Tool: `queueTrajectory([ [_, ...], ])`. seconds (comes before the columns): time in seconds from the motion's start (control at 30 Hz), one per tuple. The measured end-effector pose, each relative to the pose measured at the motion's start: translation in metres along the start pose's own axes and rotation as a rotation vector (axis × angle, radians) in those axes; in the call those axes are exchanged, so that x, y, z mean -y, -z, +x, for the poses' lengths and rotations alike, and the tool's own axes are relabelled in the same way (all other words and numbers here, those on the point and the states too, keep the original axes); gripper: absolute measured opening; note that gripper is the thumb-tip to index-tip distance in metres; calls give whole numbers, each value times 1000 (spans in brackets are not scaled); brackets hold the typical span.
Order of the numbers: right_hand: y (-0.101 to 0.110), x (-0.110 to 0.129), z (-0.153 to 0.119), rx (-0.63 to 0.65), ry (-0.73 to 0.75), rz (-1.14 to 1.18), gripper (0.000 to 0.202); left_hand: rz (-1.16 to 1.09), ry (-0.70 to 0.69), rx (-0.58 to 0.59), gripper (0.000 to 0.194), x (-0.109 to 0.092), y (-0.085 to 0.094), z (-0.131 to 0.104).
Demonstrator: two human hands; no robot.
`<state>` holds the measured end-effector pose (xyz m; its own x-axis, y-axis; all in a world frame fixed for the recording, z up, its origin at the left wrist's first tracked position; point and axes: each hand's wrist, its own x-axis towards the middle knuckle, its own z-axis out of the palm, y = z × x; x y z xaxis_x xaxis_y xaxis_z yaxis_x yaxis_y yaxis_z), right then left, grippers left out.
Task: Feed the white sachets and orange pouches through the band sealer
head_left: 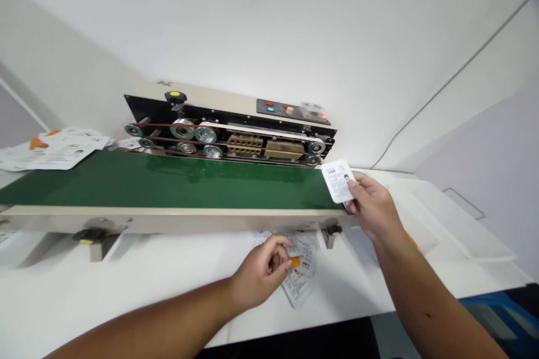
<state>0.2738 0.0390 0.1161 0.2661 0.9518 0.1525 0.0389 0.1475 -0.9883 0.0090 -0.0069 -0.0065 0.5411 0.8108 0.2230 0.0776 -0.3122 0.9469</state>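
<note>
My right hand [373,201] is closed on a small white printed pouch [337,180], pinched between thumb and fingers. The pouch is held up at the right end of the green conveyor belt [219,185], beside the rollers of a band sealer [236,131]. Lower down, in front of the belt frame, my left hand [267,269] has its thumb and fingers curled together. A small orange piece [295,262] shows at those fingertips; its full shape is hidden. Just beyond and under this hand, several printed pouches [298,286] lie overlapped on the white table.
A heap of white pouches [63,148] with an orange piece [39,144] on top lies at the belt's left end. A white tray [463,224] stands at the right, partly behind my forearm. Black knobs [90,235] stick out below the belt. Something blue [501,319] is at lower right.
</note>
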Motion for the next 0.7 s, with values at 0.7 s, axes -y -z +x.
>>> queueTrajectory([
  [0.7, 8, -4, 45, -103, -23, 123, 29, -19, -10, -5, 18, -1, -3, -1],
])
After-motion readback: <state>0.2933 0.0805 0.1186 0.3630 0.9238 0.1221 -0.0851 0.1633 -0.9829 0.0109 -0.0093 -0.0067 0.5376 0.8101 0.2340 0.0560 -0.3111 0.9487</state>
